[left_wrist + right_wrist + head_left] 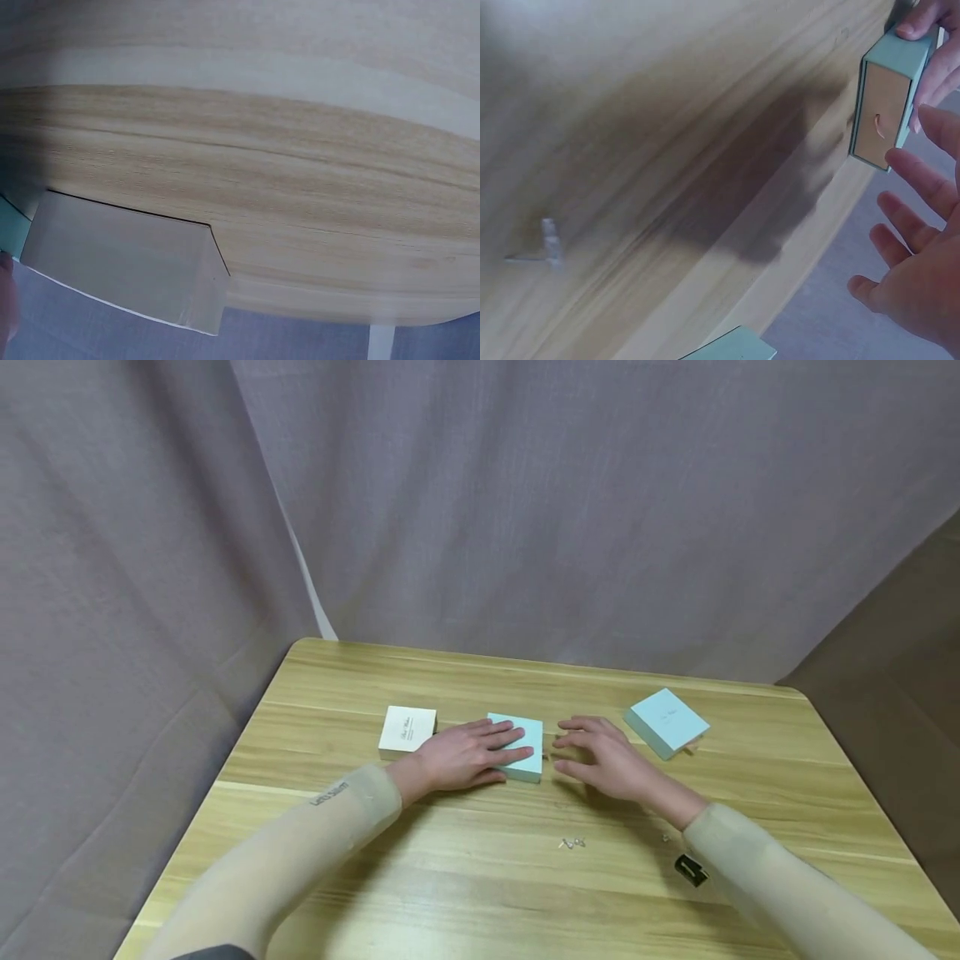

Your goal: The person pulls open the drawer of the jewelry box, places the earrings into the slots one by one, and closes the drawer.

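Note:
My left hand [468,756] rests on the middle light blue drawer box [531,727], fingers extended across its lid and thumb along the near side. In the right wrist view, the box's beige drawer front [883,97] is closed flush, with a small ribbon pull [879,127]. My right hand [606,758] hovers just right of that pull, its fingers spread and slightly bent, holding nothing. Small silver earring-like pieces [572,843] lie on the table nearer to me, below the gap between the hands.
A cream box [407,727] stands beside my left hand. Another light blue box [667,720] with a ribbon tab sits angled at the back right. A small black-and-gold piece [691,870] lies by my right sleeve, near a tiny shiny bit [665,838]. Grey curtains [525,527] hang behind the wooden table [465,877].

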The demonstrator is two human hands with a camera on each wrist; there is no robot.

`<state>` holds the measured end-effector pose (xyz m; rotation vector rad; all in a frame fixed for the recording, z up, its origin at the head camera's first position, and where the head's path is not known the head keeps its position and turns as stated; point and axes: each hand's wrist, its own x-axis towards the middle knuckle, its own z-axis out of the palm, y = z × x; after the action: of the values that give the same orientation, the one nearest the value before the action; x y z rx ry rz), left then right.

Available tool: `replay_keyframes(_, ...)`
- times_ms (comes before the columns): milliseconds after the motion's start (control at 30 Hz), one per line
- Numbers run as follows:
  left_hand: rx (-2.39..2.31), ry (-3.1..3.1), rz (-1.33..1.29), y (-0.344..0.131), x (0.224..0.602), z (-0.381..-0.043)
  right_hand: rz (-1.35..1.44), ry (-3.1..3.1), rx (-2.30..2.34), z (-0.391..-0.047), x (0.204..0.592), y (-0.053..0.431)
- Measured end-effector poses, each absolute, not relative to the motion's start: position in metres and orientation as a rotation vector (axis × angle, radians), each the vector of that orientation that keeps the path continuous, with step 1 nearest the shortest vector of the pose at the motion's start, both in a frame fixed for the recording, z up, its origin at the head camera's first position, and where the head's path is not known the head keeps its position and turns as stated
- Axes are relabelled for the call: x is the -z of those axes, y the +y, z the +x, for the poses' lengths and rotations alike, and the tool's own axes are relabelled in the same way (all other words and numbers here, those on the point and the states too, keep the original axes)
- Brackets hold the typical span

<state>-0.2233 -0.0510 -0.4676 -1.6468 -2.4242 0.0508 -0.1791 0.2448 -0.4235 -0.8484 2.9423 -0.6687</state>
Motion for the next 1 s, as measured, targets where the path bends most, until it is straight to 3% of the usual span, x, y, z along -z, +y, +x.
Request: replay_keyframes(1000,-0.075,-2.467,-1.576,-0.055,0.466,-0.227,-0.787,2.893,0.709,-0.221,0.445,0.225)
